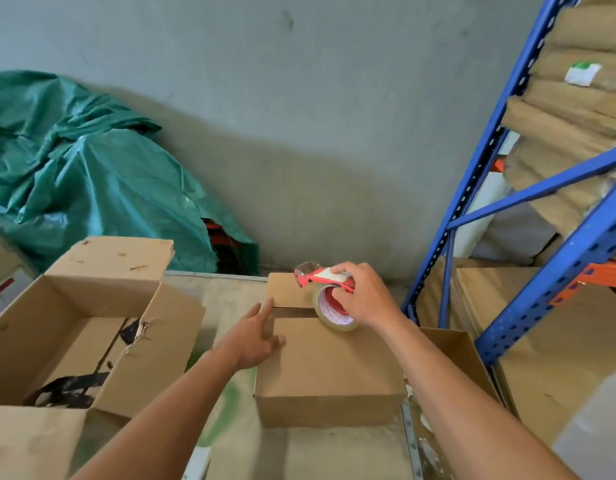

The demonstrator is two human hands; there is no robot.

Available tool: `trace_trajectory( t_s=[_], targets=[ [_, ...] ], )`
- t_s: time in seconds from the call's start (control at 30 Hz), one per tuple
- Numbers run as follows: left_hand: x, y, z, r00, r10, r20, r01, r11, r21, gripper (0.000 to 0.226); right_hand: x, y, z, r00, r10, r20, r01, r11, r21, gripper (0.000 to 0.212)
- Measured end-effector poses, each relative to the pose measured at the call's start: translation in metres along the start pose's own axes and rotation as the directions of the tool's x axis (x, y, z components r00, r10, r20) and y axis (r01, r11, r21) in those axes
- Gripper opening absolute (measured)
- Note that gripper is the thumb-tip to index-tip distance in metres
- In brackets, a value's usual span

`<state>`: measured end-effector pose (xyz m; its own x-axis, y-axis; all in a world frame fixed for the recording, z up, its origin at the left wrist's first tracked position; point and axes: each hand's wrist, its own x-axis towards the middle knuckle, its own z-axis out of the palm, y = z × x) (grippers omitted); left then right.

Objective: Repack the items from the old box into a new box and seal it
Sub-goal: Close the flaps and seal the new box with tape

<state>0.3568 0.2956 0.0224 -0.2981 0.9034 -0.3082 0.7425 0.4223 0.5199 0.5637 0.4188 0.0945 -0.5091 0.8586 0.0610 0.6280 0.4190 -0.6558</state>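
Observation:
The new brown box (330,365) sits closed in the middle of the table, its two top flaps meeting at a seam near the far side. My right hand (365,296) grips a red tape dispenser (325,282) with a clear tape roll, pressed on the seam at the box's far right. My left hand (256,336) lies flat, fingers spread, on the box's left edge and top flap. The old box (81,327) stands open at the left, torn at one flap, with black tape scraps inside.
A blue metal rack (528,188) loaded with brown paper bundles stands at the right. Another open carton (462,358) sits just right of the new box. A green tarp (91,174) covers a heap at the back left. The table edge (412,445) runs near my right forearm.

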Motion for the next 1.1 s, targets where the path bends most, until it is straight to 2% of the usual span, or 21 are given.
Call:
trace_trajectory(
  t_s=[0.17,0.33,0.57,0.77,0.97,1.03,1.1],
  targets=[
    [0.004,-0.013,0.018,0.999,-0.051,0.014,0.052,0.994,-0.099,0.084,0.003,0.017,0.013,0.999,-0.012,0.047,0.012,1.0,-0.004,0.044],
    [0.015,-0.028,0.015,0.998,-0.02,0.064,0.035,0.968,-0.25,0.08,0.006,0.025,0.021,1.0,0.003,0.026,-0.005,0.998,0.066,0.045],
    [0.028,-0.045,0.011,0.997,0.029,0.071,-0.003,0.938,-0.348,0.076,0.003,0.029,0.035,0.998,0.043,0.04,-0.046,0.996,0.077,0.045],
    [0.031,-0.046,0.004,0.997,0.017,0.075,0.011,0.934,-0.356,0.077,0.006,0.024,0.036,0.995,0.028,0.093,-0.035,0.997,0.073,0.046],
    [0.029,-0.041,-0.004,0.994,0.028,0.103,-0.003,0.972,-0.235,0.075,0.013,0.011,0.041,0.996,-0.056,0.075,0.045,0.989,0.142,0.049],
    [0.028,-0.041,0.001,0.996,0.018,0.082,0.005,0.964,-0.266,0.075,0.019,0.005,0.045,0.99,-0.073,0.12,0.055,0.988,0.146,0.05],
    [0.025,-0.044,0.01,0.998,-0.021,0.062,0.045,0.912,-0.407,0.075,0.027,0.003,0.05,0.977,-0.078,0.197,0.049,0.987,0.15,0.05]
  ],
)
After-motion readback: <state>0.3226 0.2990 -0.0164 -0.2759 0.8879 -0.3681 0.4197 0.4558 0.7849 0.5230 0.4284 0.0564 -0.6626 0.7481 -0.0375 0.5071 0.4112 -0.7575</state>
